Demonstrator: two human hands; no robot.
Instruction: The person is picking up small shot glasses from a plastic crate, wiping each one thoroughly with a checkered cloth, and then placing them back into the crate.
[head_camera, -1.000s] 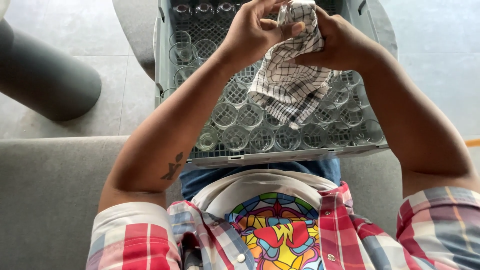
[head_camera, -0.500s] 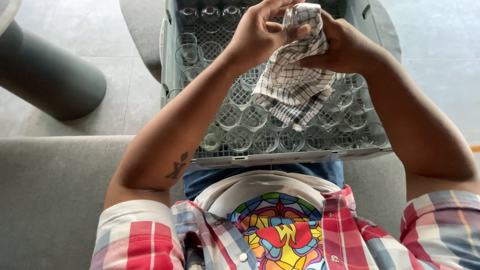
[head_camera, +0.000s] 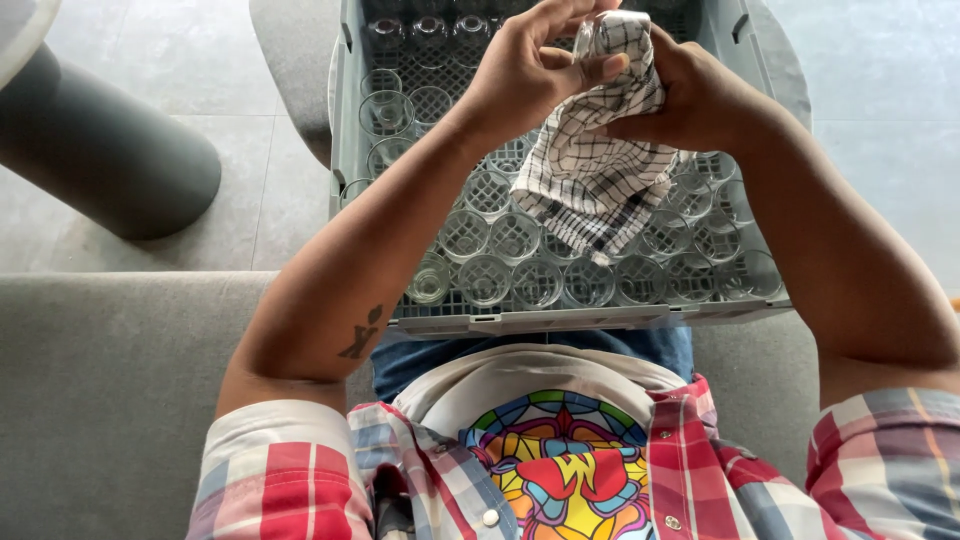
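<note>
We work above the far half of the grey crate (head_camera: 345, 150), whose near rim sits just beyond our lap — open floor lies on both sides of it. Our left hand (head_camera: 525, 75) and right hand (head_camera: 695, 95) meet there, both closed on the checked cloth (head_camera: 595, 160), which is bunched around a small glass (head_camera: 585, 35) that barely shows at the top; its axis we cannot tell. The cloth's loose end hangs down toward us, over the rows of upright glasses (head_camera: 515, 280) filling the crate. A dark round base (head_camera: 100, 150) stands well off to the left.
</note>
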